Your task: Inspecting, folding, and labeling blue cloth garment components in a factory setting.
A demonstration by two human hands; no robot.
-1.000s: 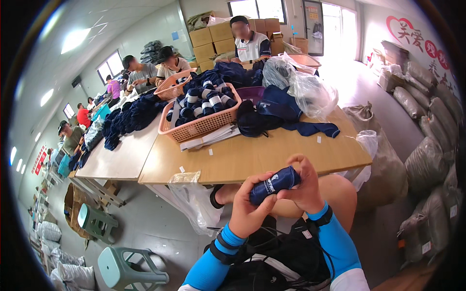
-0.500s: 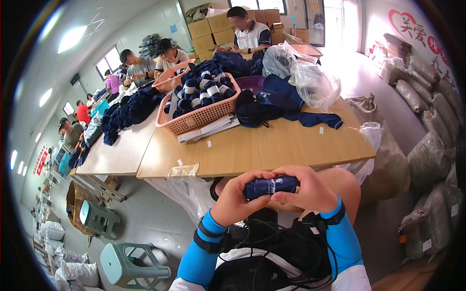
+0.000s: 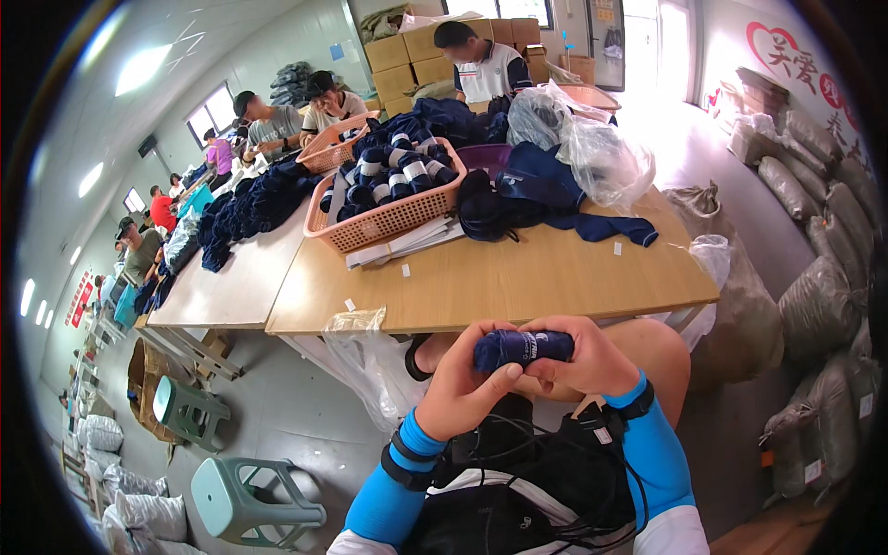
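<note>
Between my two hands, above my lap and just off the table's near edge, is a tight navy cloth roll with white print on its side. My left hand grips its left end, thumb along the lower edge. Around the right end curl the fingers of my right hand, thumb underneath. On the table, a pink plastic basket holds several similar navy rolls wrapped with white bands. Loose navy cloth pieces lie right of it.
White paper strips lie under the basket's front edge. Clear plastic bags sit on the table and hang at its front. Green stools stand at lower left; stuffed sacks line the right. Co-workers sit across the table.
The roll has turned in my hands, so its print faces differently. My left thumb has shifted downward along it. The person across the table has lowered their head and hands.
</note>
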